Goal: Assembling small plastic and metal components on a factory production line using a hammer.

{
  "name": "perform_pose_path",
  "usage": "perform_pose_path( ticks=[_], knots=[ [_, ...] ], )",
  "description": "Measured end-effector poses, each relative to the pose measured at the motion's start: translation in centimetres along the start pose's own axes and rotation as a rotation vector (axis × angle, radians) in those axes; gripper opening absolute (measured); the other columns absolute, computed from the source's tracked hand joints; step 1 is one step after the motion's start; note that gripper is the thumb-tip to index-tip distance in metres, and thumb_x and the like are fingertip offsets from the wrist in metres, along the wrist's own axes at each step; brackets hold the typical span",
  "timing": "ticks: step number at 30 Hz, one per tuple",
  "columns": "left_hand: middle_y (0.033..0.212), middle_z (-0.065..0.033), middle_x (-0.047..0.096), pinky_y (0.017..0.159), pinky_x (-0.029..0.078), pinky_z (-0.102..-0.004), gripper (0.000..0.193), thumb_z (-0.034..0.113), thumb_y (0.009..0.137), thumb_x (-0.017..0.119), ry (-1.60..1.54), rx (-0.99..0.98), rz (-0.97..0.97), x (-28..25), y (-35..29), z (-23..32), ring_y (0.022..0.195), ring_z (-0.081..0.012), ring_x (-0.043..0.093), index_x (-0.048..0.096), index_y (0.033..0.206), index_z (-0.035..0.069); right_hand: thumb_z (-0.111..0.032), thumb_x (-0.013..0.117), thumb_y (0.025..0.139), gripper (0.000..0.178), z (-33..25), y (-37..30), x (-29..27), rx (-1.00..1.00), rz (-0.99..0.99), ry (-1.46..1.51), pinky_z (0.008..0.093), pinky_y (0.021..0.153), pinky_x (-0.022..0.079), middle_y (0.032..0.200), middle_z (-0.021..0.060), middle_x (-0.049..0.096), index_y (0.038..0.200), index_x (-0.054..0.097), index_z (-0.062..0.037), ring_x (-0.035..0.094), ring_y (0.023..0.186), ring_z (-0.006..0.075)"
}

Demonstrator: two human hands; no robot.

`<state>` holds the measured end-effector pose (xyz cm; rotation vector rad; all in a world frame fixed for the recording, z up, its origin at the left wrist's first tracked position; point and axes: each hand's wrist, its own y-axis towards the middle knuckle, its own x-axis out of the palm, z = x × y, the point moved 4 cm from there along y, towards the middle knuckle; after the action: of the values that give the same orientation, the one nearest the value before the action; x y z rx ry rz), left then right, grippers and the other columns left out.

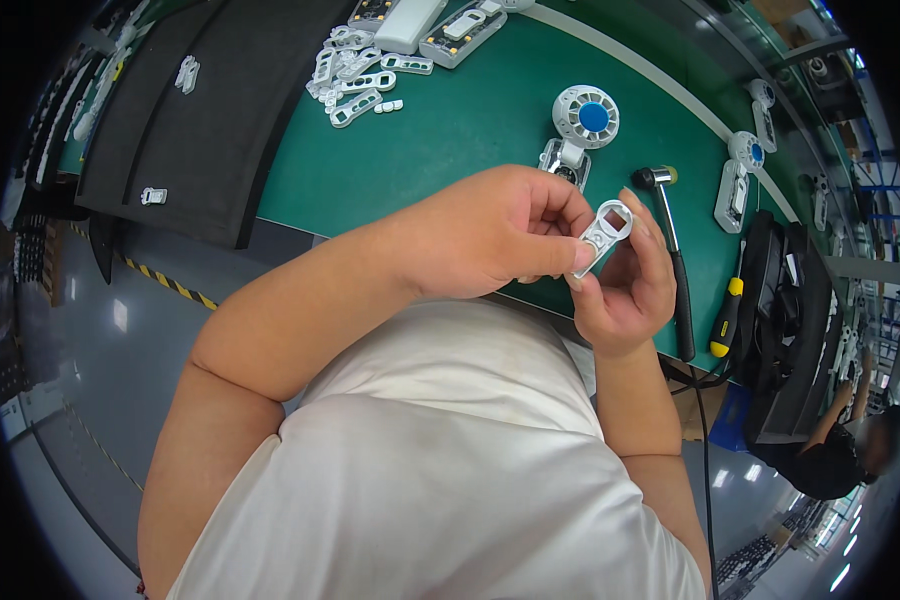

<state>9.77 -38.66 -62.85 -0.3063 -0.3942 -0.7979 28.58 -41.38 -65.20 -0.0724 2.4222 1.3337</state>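
Observation:
Near the front edge of the green table, my left hand [490,235] pinches a small white plastic part [613,218] between thumb and fingers. The part has a round ring at its upper end and a narrow body below it. My right hand [632,285] curls around the other side, its thumb tip at the part's lower end and its fingers behind it. The thumbs partly cover its lower portion. Just beyond my hands lies a white handheld fan [580,120] with a blue centre; my fingers hide the end of its handle.
A hammer [678,255] and a yellow-black screwdriver [728,318] lie to the right, beside a black bag [775,300]. White plastic parts [355,80] are heaped at the far left of the green table [430,135]. A black padded board [205,130] adjoins it. Another person [840,455] is at far right.

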Motion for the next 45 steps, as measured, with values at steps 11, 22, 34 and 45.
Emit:
perform_pose_path(
  ticks=[11,22,34,45],
  knots=[
    [0.095,-0.0030,0.074,0.077,0.053,-0.0290,0.027,0.017,0.102,0.073,0.212,0.091,0.066,-0.1,-0.1,1.4,0.084,-0.0104,0.065,0.076,0.121,-0.003,-0.010,0.090,0.082,0.070,0.6,-0.2,0.1,0.022,0.011,0.057,0.0446,0.098,0.059,0.138,0.0278,0.070,0.145,0.059,0.0008,0.071,0.119,0.0399],
    [0.091,-0.0071,0.076,0.077,0.053,-0.0304,0.027,0.017,0.102,0.071,0.405,0.139,0.179,0.3,-0.2,0.9,0.083,-0.0109,0.066,0.076,0.117,-0.004,-0.010,0.090,0.082,0.070,0.1,0.1,0.1,-0.031,-0.008,-0.027,0.0453,0.097,0.059,0.140,0.0280,0.070,0.144,0.061,0.0015,0.071,0.118,0.0398],
    [0.100,-0.0164,0.076,0.080,0.058,-0.0334,0.036,0.024,0.100,0.080,0.320,0.143,0.179,-0.8,1.3,1.5,0.087,-0.0198,0.070,0.075,0.121,-0.004,-0.009,0.089,0.089,0.068,0.6,0.4,-1.0,0.061,0.069,0.306,0.0477,0.119,0.047,0.153,0.0311,0.054,0.147,0.052,-0.0048,0.058,0.141,0.0349],
    [0.116,-0.0275,0.074,0.092,0.059,-0.0483,0.072,0.041,0.087,0.086,1.539,-0.192,0.441,-1.9,5.8,1.1,0.104,-0.0411,0.074,0.061,0.140,-0.002,-0.011,0.094,0.085,0.068,0.2,1.1,-5.7,-0.073,0.302,0.175,0.0481,0.120,0.047,0.154,0.0317,0.053,0.141,0.055,-0.0067,0.059,0.141,0.0332]
  ],
)
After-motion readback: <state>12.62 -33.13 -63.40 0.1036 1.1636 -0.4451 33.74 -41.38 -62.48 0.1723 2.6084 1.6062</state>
